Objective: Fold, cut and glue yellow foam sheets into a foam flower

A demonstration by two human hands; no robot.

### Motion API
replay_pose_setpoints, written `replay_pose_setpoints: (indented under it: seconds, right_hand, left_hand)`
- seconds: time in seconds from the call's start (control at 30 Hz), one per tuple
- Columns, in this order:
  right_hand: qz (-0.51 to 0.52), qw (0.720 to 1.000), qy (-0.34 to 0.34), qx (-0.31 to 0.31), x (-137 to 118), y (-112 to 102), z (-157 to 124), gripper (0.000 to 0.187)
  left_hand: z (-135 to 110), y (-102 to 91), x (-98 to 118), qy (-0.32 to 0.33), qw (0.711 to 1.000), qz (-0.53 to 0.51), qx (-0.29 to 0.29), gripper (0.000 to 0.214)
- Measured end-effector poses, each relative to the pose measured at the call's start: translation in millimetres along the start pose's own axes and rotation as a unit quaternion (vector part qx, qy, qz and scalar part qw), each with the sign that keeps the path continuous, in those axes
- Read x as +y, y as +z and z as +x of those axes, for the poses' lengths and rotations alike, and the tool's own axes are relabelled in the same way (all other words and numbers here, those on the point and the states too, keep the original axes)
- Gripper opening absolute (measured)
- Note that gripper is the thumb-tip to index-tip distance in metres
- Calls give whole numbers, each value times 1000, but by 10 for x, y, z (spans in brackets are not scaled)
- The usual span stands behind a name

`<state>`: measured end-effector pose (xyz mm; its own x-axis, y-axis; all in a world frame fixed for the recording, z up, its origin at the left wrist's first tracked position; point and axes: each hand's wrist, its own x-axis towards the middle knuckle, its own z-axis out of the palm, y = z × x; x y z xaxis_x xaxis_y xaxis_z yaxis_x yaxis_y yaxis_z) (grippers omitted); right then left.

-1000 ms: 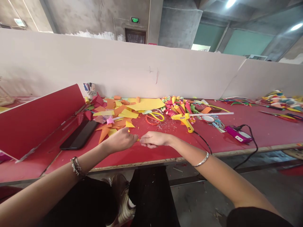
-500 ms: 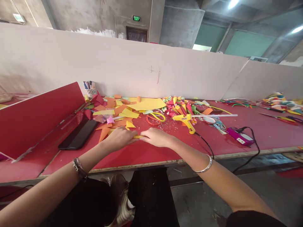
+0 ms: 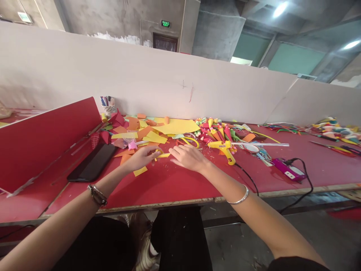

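Observation:
My left hand [image 3: 143, 158] is closed with thumb and fingertips on a narrow piece of yellow paper [image 3: 163, 155], just above the red tabletop. At the other end of that piece, the bent fingers of my right hand [image 3: 186, 157] pinch it; its fingertips are partly hidden. A small yellow paper scrap [image 3: 140, 171] lies flat below my left hand. Just behind my right hand are yellow-handled scissors [image 3: 194, 141], partly covered. Cut yellow and orange paper [image 3: 158, 137] is strewn beyond both hands.
A yellow glue gun [image 3: 224, 149] lies to the right, its cord running to a purple power strip [image 3: 289, 169]. Small cone-shaped figures [image 3: 217, 131] are heaped behind it. On the left are a black phone [image 3: 92, 162], a red board [image 3: 50, 141] and a pen cup [image 3: 108, 110].
My hands have moved slightly up and apart, showing more of the yellow paper between them. A small yellow scrap now shows on the tabletop below my left hand.

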<state>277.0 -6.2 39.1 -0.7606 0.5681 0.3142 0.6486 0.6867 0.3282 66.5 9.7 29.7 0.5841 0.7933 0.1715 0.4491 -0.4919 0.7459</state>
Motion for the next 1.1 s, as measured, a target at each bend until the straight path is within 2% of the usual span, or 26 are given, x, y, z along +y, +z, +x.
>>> replay_pose_setpoints:
  seconds: [0.1,0.23,0.37,0.47,0.53,0.63,0.73,0.83,0.9,0.97,1.03,1.1]
  right_hand:
    - [32,997,66,-11,107,32,-23,23]
    - [72,980,181,-46,237,164,-34,28]
    - [135,962,226,-75,331,349,32,37]
    - [206,950,232,-24,346,447,131,38]
    - [300,919,255,28,319,490,207,33]
    - [478,824,298,64,234,557,307,30]
    - [613,730,291,86,132,633,367,33]
    - [679,671,269,126,54,673,395,32]
    - [700,647,264,151,29,667,406,25]
    - [705,635,269,164,30,645,409,19]
    - [696,638,281,170,48,618,402,14]
    - [670,662,287,177,74,595,381,10]
  left_hand:
    - [80,-42,-157,-10,998,0,60,31]
    - [130,-54,-332,-28,991,31,125,30]
    - [176,-62,-376,-42,990,22,131,26]
    - [265,-69,-381,-48,989,-33,136,24]
    - [341,-56,-378,-44,984,-88,150,25]
    - [432,2,-357,-37,969,-170,176,28]
    - [454,90,-336,-34,953,-230,194,32]
    - [424,168,-326,-37,952,-245,177,36]
    - [398,203,-317,-33,956,-247,155,38]
    - [379,223,-302,-26,958,-252,134,41]
    - [363,226,-279,-23,960,-260,105,43]
    - [348,212,-246,-34,961,-264,68,40]
